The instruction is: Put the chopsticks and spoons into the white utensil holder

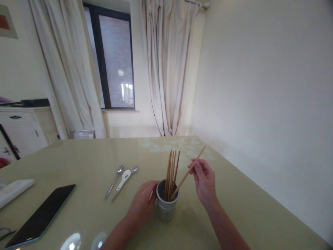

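A grey utensil holder [166, 210] stands upright on the table with several wooden chopsticks [171, 173] leaning inside it. My left hand [143, 201] is closed against the holder's left side, fingers partly hidden behind its rim. Pinched in my right hand [204, 178] is a single chopstick [186, 175], tilted up to the right, its lower end at the holder's mouth. Left of the holder lie a white spoon [124, 179] and two metal spoons, one [114, 182] to its left and one [134, 170] partly under it.
A dark tablet-like slab [43, 215] lies on the left of the table [249, 208], with a white object [15, 191] behind it. Part of a pair of scissors or similar [6, 232] shows at the left edge. A wall [273, 86] borders the table's right side.
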Demonstrator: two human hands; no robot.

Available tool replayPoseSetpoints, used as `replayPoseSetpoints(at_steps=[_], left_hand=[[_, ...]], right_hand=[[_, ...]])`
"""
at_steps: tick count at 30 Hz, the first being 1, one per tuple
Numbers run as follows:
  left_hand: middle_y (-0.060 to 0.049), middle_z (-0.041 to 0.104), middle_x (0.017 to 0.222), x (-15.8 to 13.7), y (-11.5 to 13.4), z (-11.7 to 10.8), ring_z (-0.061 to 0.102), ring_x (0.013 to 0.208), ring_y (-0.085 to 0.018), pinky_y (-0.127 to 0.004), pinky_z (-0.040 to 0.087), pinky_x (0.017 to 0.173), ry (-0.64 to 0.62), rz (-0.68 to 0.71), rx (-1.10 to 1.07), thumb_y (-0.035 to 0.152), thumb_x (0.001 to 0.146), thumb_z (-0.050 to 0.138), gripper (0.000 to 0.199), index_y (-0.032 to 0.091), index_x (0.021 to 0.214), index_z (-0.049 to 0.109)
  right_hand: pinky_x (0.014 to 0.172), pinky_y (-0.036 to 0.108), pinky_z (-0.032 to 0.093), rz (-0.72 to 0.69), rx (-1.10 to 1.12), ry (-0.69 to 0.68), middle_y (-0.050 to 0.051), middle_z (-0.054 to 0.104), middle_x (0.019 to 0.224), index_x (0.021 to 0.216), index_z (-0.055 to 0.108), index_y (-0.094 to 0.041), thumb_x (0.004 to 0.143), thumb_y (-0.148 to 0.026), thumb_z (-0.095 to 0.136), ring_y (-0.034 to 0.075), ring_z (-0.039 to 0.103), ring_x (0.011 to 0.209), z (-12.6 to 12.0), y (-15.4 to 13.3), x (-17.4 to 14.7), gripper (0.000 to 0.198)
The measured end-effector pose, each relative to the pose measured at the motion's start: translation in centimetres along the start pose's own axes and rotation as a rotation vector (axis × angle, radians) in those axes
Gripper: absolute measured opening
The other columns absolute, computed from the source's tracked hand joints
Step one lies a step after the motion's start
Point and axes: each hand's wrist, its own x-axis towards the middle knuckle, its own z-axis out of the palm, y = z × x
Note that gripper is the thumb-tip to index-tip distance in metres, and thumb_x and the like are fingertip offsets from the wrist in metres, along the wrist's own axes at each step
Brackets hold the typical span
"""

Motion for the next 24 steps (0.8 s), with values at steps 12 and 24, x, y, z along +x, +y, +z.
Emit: replayPoseSetpoints(at_steps=[12,24], left_hand=[[-0.011,0.079,0.109,0.1,-0.3,-0.2,0.072,0.103,-0.025,-0.038,0.058,0.093,-0.021,0.013,0.171,0.026,0.105,0.045,0.032,0.023,0.113,0.075],[-0.017,0.074,0.127,0.1,-3.7,-5.4,0.067,0.121,-0.034,-0.047,0.053,0.098,0.029,-0.441,1.013,0.023,0.105,0.046,0.033,0.017,0.125,0.072]], right_hand=[[0.052,0.027,0.043,0.026,-0.324,-0.187,0.000,0.065,0.063,0.078,0.072,-0.021,0.082,-0.058,0.085,0.015,0.054,0.056,1.8,1.3,-2.4,0.039],[0.051,0.026,0.043,0.149,-0.288,-0.225,0.000,0.067,0.062,0.079,0.071,-0.020,0.077,-0.066,0.086,0.015,0.056,0.055,1.9,2.1,-2.7,0.048]])
